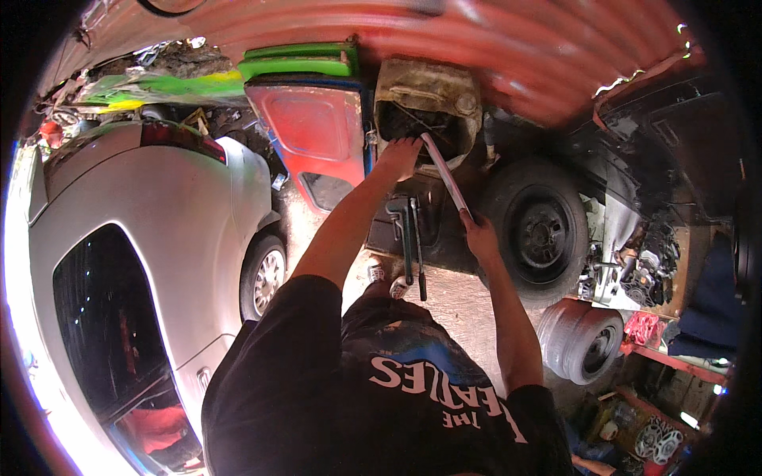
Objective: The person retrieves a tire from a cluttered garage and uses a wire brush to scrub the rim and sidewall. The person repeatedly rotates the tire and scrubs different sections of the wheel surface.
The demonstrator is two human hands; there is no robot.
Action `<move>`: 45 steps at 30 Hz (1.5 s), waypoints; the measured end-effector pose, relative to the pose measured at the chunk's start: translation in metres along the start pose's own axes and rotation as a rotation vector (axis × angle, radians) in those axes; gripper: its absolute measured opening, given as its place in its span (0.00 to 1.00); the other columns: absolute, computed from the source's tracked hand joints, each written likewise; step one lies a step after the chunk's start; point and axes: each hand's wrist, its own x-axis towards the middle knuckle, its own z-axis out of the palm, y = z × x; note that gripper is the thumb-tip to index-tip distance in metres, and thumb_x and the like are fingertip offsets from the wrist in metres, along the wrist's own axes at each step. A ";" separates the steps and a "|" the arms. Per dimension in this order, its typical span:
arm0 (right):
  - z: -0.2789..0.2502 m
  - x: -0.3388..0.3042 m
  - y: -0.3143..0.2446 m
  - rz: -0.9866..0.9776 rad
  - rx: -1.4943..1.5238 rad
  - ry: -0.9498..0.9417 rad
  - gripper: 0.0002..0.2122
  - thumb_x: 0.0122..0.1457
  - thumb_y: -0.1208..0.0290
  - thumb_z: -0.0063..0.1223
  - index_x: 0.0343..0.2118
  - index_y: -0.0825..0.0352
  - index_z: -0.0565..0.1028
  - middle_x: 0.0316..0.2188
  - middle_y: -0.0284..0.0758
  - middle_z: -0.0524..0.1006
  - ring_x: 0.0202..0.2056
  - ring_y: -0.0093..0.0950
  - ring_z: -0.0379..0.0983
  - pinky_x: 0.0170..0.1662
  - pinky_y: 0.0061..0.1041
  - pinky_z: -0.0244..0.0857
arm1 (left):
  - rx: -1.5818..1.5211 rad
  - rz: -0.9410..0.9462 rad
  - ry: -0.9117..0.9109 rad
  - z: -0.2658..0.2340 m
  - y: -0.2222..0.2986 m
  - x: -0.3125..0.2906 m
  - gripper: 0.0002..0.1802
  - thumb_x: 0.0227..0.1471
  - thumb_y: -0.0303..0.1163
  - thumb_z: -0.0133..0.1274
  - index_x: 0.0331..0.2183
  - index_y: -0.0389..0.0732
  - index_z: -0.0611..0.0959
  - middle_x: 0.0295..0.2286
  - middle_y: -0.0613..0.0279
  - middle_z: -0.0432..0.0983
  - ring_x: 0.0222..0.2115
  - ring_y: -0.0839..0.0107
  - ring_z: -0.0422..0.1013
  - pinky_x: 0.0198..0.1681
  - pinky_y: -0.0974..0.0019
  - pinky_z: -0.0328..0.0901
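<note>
My right hand is closed round the lower end of a long, flat, pale bar. From there the bar slants up and left, its far end over the mouth of a dirty tan container. Fingers stretched out, my left hand lies at the container's near left rim, beside the bar's far end. Thin metal tools show inside the dark container, too shadowed to name. Below it, on a dark surface, a C-clamp-like dark tool lies next to a long-handled ratchet.
Red and green vehicle doors lean left of the container. A silver car stands at the left. To the right are a large wheel, a smaller wheel and a heap of metal parts. Red corrugated sheet forms the far wall.
</note>
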 end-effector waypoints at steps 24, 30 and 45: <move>0.050 0.256 -0.060 -0.578 -0.941 -0.095 0.19 0.57 0.55 0.52 0.39 0.69 0.74 0.28 0.49 0.79 0.31 0.47 0.77 0.34 0.44 0.73 | -0.003 -0.120 -0.271 0.033 -0.005 0.028 0.46 0.45 0.43 0.55 0.64 0.47 0.57 0.64 0.47 0.48 0.65 0.47 0.44 0.65 0.39 0.36; 0.107 0.278 -0.015 -0.463 -0.936 0.035 0.24 0.59 0.58 0.48 0.55 0.67 0.67 0.55 0.50 0.67 0.55 0.47 0.65 0.56 0.46 0.61 | 0.005 -0.145 -0.291 0.037 -0.008 0.035 0.50 0.44 0.46 0.57 0.65 0.47 0.54 0.64 0.45 0.46 0.65 0.45 0.42 0.65 0.36 0.37; 0.075 0.196 -0.006 -0.326 -0.785 -0.359 0.22 0.60 0.61 0.46 0.52 0.71 0.68 0.47 0.53 0.71 0.54 0.48 0.65 0.59 0.50 0.57 | -0.030 -0.188 -0.336 0.031 -0.004 0.046 0.53 0.41 0.48 0.60 0.65 0.45 0.54 0.64 0.43 0.46 0.65 0.43 0.43 0.64 0.36 0.38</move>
